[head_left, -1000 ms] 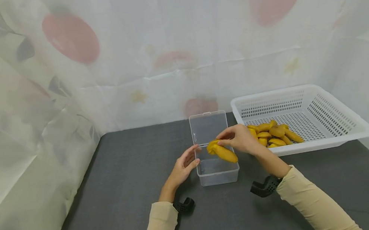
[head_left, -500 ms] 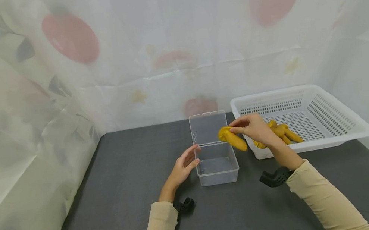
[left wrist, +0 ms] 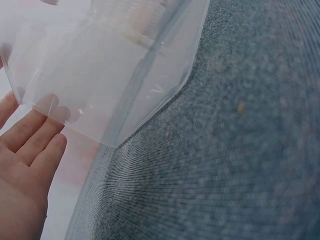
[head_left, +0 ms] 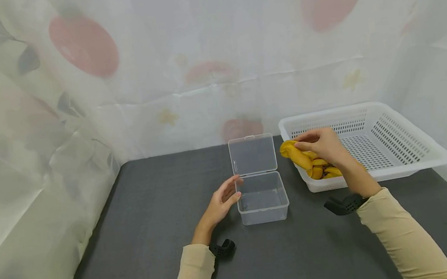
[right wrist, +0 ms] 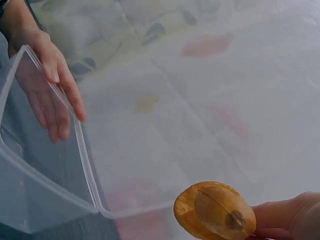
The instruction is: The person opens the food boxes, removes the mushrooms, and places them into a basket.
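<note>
Above the left front corner of the white basket (head_left: 410, 168), my right hand (head_left: 328, 146) pinches a yellow mushroom-shaped piece (head_left: 298, 156) between thumb and fingertips. It has a rounded cap and a thick stem. The right wrist view shows the stem of this yellow mushroom-shaped piece (right wrist: 215, 212) end-on, with a dark spot. My left hand (head_left: 220, 205) rests its nearly straight fingers against the left side of a clear plastic box (head_left: 264, 217), whose hinged lid (head_left: 252, 154) stands raised at the back. Through the box wall (left wrist: 85, 80), fingertips show in the left wrist view.
Several more yellow pieces (head_left: 320, 171) lie in the basket's left front part, partly behind my right hand. A dark grey tabletop (head_left: 158, 219) lies beneath everything. Printed curtains (head_left: 203, 105) hang along the back and sides.
My right hand has carried the yellow mushroom-shaped piece from over the clear box, right and away from me, to the basket's left edge. My left hand has stayed at the box.
</note>
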The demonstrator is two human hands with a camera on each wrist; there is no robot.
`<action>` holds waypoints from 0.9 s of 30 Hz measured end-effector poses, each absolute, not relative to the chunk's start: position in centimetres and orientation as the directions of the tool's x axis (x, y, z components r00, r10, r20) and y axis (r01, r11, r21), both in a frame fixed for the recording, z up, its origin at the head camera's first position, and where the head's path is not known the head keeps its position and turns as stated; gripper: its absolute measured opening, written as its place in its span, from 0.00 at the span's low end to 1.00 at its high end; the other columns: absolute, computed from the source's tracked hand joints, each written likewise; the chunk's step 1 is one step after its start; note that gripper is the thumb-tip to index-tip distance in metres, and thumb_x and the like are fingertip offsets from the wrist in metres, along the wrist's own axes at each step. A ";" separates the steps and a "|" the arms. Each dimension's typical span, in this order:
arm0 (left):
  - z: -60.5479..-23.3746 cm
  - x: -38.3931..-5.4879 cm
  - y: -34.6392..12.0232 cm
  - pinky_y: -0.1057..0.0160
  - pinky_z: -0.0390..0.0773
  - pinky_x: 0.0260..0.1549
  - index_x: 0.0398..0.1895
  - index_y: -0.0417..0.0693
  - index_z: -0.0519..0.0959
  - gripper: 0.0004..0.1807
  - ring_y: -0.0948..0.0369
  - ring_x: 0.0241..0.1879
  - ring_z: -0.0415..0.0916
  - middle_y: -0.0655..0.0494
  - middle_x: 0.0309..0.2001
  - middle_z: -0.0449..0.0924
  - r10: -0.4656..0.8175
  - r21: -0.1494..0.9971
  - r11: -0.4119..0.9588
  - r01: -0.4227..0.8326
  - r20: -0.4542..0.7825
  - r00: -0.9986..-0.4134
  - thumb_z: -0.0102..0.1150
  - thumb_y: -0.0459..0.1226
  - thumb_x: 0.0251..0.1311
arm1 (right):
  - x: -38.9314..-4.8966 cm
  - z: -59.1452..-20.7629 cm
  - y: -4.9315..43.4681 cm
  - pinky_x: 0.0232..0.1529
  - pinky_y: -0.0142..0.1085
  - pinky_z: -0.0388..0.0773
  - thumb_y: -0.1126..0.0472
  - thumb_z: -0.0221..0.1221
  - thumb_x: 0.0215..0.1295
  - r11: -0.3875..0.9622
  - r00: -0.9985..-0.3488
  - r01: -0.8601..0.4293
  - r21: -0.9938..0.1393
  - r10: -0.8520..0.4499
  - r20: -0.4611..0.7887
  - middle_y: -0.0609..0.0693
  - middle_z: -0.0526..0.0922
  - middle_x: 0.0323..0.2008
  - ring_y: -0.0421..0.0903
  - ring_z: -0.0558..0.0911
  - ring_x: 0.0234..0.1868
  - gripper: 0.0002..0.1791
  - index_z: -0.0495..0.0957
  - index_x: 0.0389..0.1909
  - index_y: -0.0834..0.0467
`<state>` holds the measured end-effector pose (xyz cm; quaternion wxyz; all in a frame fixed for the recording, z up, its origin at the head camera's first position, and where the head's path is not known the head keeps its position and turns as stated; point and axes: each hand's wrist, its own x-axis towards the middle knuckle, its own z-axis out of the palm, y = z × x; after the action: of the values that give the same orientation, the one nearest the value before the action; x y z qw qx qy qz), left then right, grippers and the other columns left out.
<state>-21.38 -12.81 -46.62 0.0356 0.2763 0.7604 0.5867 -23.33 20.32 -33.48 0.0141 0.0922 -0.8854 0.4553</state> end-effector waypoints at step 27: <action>-46.6 -21.3 -12.8 0.41 0.61 0.70 0.72 0.41 0.58 0.28 0.42 0.71 0.60 0.35 0.68 0.66 0.459 0.906 0.165 0.389 0.279 -0.844 0.49 0.32 0.70 | -29.4 -33.9 23.7 0.61 0.51 0.75 0.55 0.60 0.65 0.630 -0.957 0.235 -0.740 0.283 -0.063 0.60 0.88 0.29 0.58 0.84 0.45 0.22 0.80 0.48 0.71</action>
<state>-21.33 -12.77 -46.62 0.0299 0.2778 0.7626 0.5834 -29.41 23.66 -33.87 0.0298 -0.1435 -0.9024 0.4052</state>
